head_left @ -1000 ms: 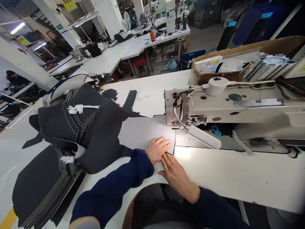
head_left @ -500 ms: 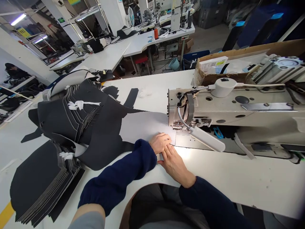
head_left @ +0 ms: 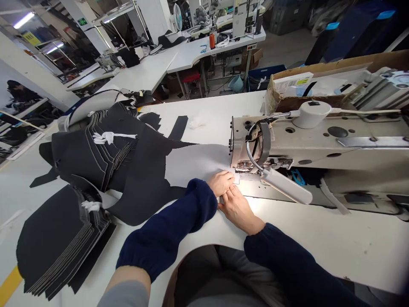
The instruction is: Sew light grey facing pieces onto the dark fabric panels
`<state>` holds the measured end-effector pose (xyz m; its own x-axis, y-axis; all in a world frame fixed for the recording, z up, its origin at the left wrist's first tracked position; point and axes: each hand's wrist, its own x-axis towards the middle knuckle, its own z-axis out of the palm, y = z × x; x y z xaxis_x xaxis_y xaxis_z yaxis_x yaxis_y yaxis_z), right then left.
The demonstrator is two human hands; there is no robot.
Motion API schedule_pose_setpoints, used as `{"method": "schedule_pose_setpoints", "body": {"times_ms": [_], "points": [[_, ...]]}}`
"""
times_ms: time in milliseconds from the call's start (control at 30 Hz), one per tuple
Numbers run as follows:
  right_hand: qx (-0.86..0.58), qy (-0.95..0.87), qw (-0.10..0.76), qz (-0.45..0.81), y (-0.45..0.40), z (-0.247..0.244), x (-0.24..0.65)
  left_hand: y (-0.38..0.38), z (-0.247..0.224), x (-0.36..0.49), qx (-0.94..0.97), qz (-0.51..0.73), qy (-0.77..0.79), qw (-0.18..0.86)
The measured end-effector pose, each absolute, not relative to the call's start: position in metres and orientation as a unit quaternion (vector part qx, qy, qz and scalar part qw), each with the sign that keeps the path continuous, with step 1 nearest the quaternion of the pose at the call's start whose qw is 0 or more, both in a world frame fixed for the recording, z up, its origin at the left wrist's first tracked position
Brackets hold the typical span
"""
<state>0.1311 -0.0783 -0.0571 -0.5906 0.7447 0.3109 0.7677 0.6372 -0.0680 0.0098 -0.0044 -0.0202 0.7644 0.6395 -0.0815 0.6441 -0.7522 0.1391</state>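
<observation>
A light grey piece (head_left: pixel 194 164) joined to dark grey material (head_left: pixel 140 170) lies on the white table, its right end under the head of a sewing machine (head_left: pixel 319 140). My left hand (head_left: pixel 221 183) presses on the piece's front edge just before the needle area, fingers close together. Touching it from the front right, my right hand (head_left: pixel 238 209) has its fingers bent over the same edge; whatever lies under its fingertips is hidden. A white lamp (head_left: pixel 287 185) lights the spot beside the hands.
Stacked dark pieces tied with white strips (head_left: pixel 108 137) fill the left of the table, with another stack (head_left: pixel 54 238) at the front left. An open cardboard box (head_left: pixel 300 104) stands behind the machine. Other sewing tables (head_left: pixel 188 55) are farther back.
Both hands have moved slightly away from my body along with the grey piece, toward the needle area. The whole view has shifted a little.
</observation>
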Motion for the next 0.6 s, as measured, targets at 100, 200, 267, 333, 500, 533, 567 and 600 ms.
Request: {"method": "schedule_pose_setpoints", "body": {"times_ms": [100,200,267,333,500,533,567,600], "points": [[-0.421,-0.893,0.152,-0.045,-0.071,-0.056,0.131,0.001,-0.017,0.013,0.93,-0.014,0.356,0.085],[-0.423,-0.892,0.154,-0.045,-0.064,-0.057,0.132,0.008,-0.017,0.017,0.926,-0.011,0.368,0.089],[-0.424,-0.89,0.161,-0.042,-0.058,-0.058,0.133,0.014,-0.019,0.02,0.92,-0.009,0.38,0.091],[-0.425,-0.888,0.172,-0.039,-0.052,-0.06,0.132,0.019,-0.022,0.022,0.913,-0.004,0.397,0.091],[-0.417,-0.886,0.2,-0.032,-0.05,-0.057,0.132,0.032,-0.022,0.02,0.908,-0.01,0.412,0.079],[-0.41,-0.887,0.212,-0.026,-0.056,-0.053,0.138,0.034,-0.021,0.019,0.908,-0.016,0.411,0.077],[-0.405,-0.886,0.225,-0.016,-0.065,-0.048,0.149,0.035,-0.019,0.018,0.906,-0.022,0.415,0.08],[-0.405,-0.882,0.24,-0.003,-0.077,-0.042,0.164,0.034,-0.016,0.019,0.901,-0.028,0.425,0.084]]}}
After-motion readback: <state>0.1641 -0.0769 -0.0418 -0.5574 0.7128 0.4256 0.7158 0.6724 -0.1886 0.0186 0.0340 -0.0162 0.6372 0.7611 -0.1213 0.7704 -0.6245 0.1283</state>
